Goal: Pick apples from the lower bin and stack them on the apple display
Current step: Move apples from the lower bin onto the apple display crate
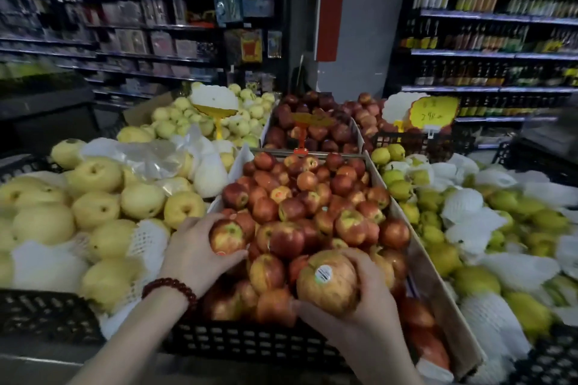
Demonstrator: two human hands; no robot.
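— Apples (pixel 312 203) heaped high on the display already?
— Mostly. The left hand (pixel 190 251) is closed round a red apple (pixel 226 236) at the pile's edge; the right hand (pixel 369 294) grips a stickered apple (pixel 327 280), not yet placed.

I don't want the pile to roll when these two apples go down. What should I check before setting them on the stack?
1. Left hand has a firm hold on the red apple: ok, fingers wrap its side and underside.
2. Right hand holds the stickered apple: ok, cupped from the right and below.
3. Both apples are over the apple display, not the yellow pears: ok.
4. A stable hollow to seat each apple: cannot tell, the pile is uneven and heaped.
5. Front black crate rim high enough to stop a roll-off: cannot tell; apples sit heaped above it.
6. Orange sign holder clear of the hands: ok, far at the back.
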